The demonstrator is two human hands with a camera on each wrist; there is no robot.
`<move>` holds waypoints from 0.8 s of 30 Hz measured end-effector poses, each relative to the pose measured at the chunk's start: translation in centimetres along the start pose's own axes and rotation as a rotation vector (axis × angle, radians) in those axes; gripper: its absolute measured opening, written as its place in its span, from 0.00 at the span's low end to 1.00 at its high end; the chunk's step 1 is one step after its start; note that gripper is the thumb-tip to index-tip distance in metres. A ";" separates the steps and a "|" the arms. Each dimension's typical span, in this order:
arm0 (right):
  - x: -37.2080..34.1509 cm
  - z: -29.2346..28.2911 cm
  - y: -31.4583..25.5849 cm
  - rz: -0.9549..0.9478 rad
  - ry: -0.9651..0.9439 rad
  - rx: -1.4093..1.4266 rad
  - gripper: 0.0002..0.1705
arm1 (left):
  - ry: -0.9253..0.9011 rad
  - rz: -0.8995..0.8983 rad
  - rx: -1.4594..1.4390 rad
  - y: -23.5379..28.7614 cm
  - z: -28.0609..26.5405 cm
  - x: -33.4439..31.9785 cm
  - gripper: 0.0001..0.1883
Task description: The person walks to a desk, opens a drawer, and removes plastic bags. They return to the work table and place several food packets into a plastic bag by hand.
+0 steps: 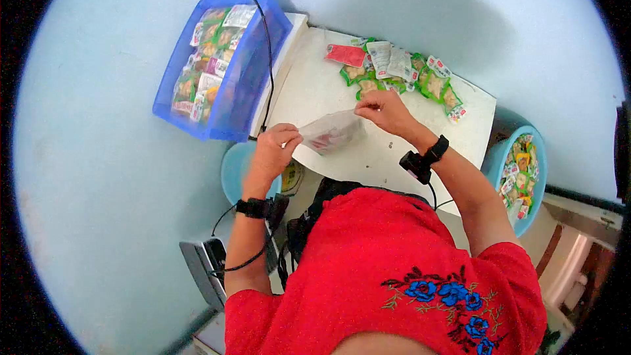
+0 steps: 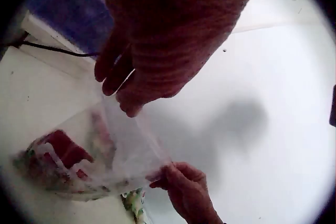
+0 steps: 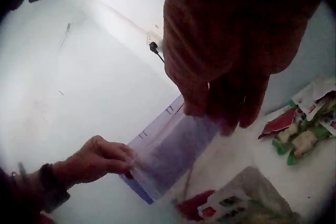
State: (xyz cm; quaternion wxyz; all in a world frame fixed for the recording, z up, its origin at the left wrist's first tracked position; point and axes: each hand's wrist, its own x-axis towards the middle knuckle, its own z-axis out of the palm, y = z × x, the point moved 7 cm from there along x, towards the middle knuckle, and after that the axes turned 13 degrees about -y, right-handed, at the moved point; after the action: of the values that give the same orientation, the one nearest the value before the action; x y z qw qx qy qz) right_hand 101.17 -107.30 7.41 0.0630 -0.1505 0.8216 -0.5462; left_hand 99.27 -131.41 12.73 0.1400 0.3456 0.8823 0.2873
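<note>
A clear plastic bag (image 1: 332, 133) is stretched between both hands above the white table. My left hand (image 1: 271, 148) pinches its left top edge between thumb and fingers. At the opposite edge, my right hand (image 1: 392, 113) pinches the plastic the same way. Inside the bag (image 2: 126, 150), red and white printed packets show through in the left wrist view. Behind the right hand lies a pile of small green-edged snack packets (image 1: 434, 82), with a red packet (image 1: 346, 55) and white ones (image 1: 391, 59) among them.
A blue plastic crate (image 1: 227, 102) full of packets stands at the back left, with a black cable (image 1: 268, 46) hanging across it. A light-blue tub (image 1: 542, 158) of packets stands right of the white table (image 1: 388, 164). Another light-blue bucket (image 1: 233, 174) is below the left hand.
</note>
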 end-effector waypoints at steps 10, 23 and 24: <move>-2.0 0.2 -0.5 0.261 0.185 0.041 0.08 | -0.010 0.125 -0.176 -3.3 -1.6 2.5 0.06; -3.1 1.7 -2.5 0.425 0.311 -0.023 0.07 | -0.177 0.259 -0.049 -3.2 -1.6 5.0 0.06; -3.0 1.6 -2.8 0.431 0.314 -0.021 0.06 | -0.184 0.247 -0.027 -3.1 -1.5 5.2 0.06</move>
State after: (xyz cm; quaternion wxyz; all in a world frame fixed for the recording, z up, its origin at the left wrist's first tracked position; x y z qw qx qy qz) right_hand 104.98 -108.77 9.10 0.0481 0.1139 0.8399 -0.5284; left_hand 93.23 -130.30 11.74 0.1884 0.4742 0.8127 0.2814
